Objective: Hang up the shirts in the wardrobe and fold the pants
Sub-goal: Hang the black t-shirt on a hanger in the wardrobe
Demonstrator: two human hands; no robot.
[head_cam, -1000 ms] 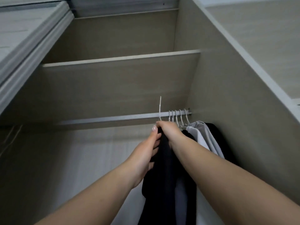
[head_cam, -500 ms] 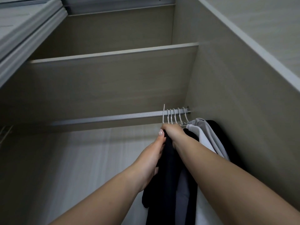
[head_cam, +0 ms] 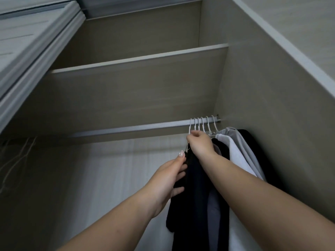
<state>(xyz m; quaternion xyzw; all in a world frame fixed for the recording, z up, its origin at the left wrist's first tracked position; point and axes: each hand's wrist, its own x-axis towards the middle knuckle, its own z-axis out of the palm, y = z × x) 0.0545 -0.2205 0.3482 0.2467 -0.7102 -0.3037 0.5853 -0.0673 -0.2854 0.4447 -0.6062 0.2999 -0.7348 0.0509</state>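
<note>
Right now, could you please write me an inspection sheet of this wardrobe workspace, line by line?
Surface: the silver metal hanging rail runs under a beige wooden shelf; its left part is bare.
Job's things: a black shirt on a white wire hanger, whose hook sits on the rail.
Clutter: white, grey and black garments already hang at the right end on several white hooks.
Grips: left hand holds the black shirt's fabric; right hand pinches the hanger's neck.
Cables: nothing seen.
Surroundings: pale sliding door at upper left, wardrobe side panel at right.
</note>
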